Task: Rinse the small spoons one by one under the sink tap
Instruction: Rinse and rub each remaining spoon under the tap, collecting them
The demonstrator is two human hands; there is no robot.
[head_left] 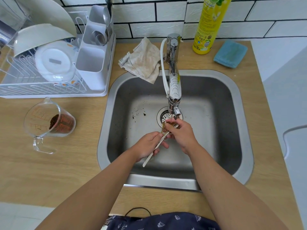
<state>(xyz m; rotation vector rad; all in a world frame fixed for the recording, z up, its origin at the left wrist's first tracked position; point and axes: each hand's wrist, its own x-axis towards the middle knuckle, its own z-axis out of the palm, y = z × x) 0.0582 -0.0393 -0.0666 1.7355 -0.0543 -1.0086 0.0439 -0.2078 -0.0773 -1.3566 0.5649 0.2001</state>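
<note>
Spoon bowls (gold-coloured) mostly hidden under the right hand.

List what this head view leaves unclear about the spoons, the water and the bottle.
- Spoon count: the left hand holds a bundle of small spoons; handles overlap, fingers cover them.
- Spoon bowl at the right hand: mostly covered by its fingers, small and blurred.
- Water flow from the tap: stream too faint to confirm.
- Yellow bottle: top cut off by the upper edge.
</note>
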